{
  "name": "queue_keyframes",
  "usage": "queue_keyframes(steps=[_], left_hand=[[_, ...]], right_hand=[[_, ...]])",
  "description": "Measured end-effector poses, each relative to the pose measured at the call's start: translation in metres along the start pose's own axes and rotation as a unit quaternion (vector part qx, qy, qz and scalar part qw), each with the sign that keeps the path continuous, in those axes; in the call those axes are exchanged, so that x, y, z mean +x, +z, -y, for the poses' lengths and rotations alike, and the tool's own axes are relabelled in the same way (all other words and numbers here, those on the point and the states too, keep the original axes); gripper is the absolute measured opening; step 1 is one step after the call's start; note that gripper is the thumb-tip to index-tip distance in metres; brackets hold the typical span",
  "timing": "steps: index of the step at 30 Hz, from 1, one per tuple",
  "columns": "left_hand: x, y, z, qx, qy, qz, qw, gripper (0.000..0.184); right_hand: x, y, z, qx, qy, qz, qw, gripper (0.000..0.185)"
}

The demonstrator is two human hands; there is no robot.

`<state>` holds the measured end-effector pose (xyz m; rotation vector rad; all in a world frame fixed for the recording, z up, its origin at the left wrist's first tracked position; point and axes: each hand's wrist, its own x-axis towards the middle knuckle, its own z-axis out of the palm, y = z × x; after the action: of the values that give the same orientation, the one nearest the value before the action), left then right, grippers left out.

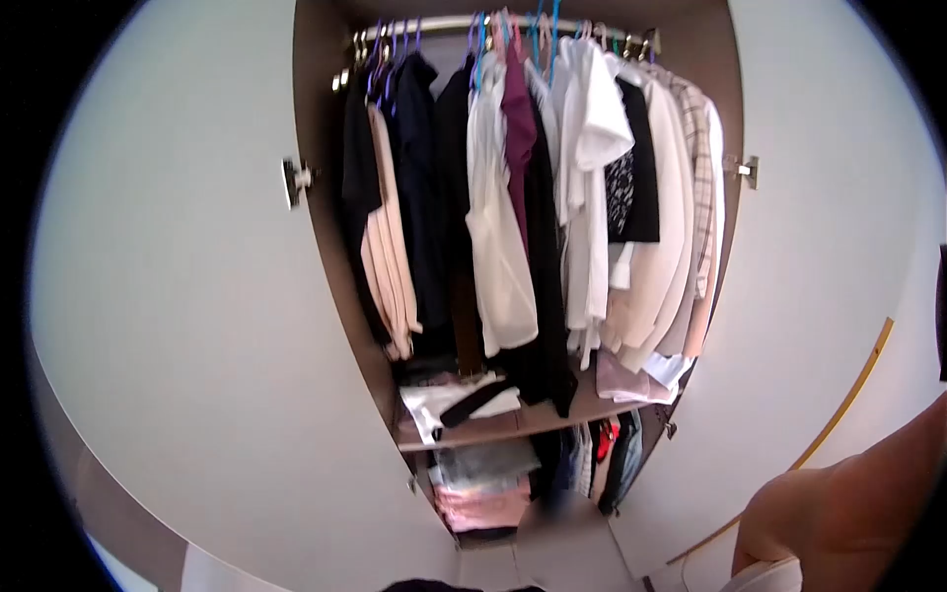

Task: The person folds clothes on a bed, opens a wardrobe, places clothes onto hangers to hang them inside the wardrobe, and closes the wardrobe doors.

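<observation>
Neither of my hands shows. A bare bent arm (838,503) on the right, apparently my right one, has a bit of pale cloth (774,575) at its lower end and runs out past the right edge. In front of me is a wardrobe with both doors wide open. From its rail (444,24) hang many clothes, among them a white shirt (597,109), a cream garment (503,266), a maroon garment (517,109), a dark navy garment (419,187) and a plaid shirt (701,187). No hand touches them in view.
Left door (178,247) and right door (838,178) flank the wardrobe. Its shelf (552,419) bears folded white clothes (419,403) and a pinkish folded garment (626,380). Below are pink folded clothes (483,503) and several hanging items. A blurred pale shape (572,543) stands low in front.
</observation>
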<state>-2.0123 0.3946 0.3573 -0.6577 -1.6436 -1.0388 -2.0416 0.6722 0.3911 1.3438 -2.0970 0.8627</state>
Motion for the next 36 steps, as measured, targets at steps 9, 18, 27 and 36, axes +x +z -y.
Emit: queue_keyframes(steps=[9, 18, 27, 36], left_hand=[[0.007, -0.053, -0.031, 0.029, 0.054, -0.099, 0.993, 0.017], [-0.018, -0.068, 0.017, 0.045, -0.089, 0.035, 0.994, 0.042], [-0.041, -0.062, 0.066, 0.091, -0.108, 0.091, 0.986, 0.030], [-0.039, -0.037, 0.130, 0.310, -0.277, 0.169, 0.894, 0.036]], right_hand=[[0.022, 0.019, 0.022, -0.005, 0.015, -0.032, 0.999, 0.063], [0.075, 0.126, 0.053, 0.176, 0.024, 0.048, 0.983, 0.072], [0.083, 0.177, 0.021, 0.051, 0.036, -0.014, 0.998, 0.019], [0.104, 0.115, -0.071, 0.005, 0.128, -0.130, 0.983, 0.018]])
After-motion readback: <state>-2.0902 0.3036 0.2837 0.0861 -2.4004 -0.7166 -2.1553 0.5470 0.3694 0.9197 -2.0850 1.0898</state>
